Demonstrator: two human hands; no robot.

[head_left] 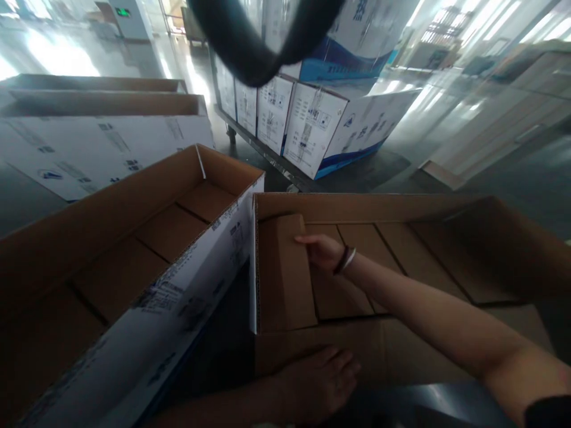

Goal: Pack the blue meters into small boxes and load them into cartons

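Observation:
In front of me stands a long open carton (pixel 357 205), white outside and brown inside. At its left end is a creased brown cardboard piece (pixel 292 279). My right hand (pixel 325 251), with a dark band and a light band at the wrist, holds the right edge of this piece. One finger or the thumb lies on its face; the other fingers are partly hidden. My left hand (pixel 323 380) lies flat in shadow on the carton's near cardboard side (pixel 370 345), fingers stretched out. Brown panels with dark gaps between them (pixel 392 249) cover the carton's bottom.
A second open carton (pixel 223 229) stands close on the left, its bottom lined with brown panels. Behind it are further open white cartons (pixel 107 145). White-and-blue cartons (pixel 312 125) are stacked on a low cart (pixel 272 157) ahead. A dark blurred loop (pixel 267 68) hangs at the top.

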